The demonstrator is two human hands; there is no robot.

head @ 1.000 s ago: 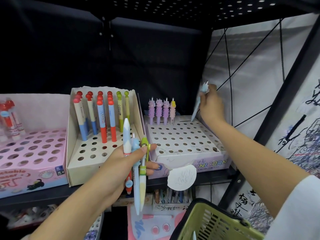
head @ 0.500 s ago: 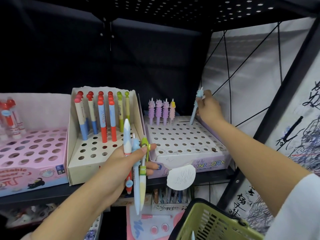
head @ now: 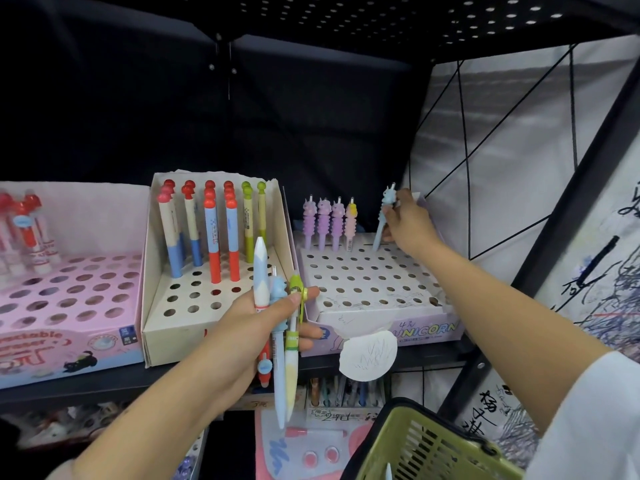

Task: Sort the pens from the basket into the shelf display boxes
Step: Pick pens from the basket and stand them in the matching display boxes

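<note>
While the right hand [head: 408, 225] pinches the blue unicorn pen [head: 382, 220] by its soft topper, tip at a back-row hole of the unicorn box [head: 374, 289], left hand [head: 249, 327] clasps three spare pens [head: 277, 334]; light, stiff, slippery barrel, so grip just below the topper

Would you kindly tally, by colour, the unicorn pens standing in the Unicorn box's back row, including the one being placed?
Unicorn box, back row:
Purple unicorn pens: 3
Pink-and-yellow unicorn pen: 1
Blue unicorn pen, gripped by the right hand: 1
Total: 5
</note>
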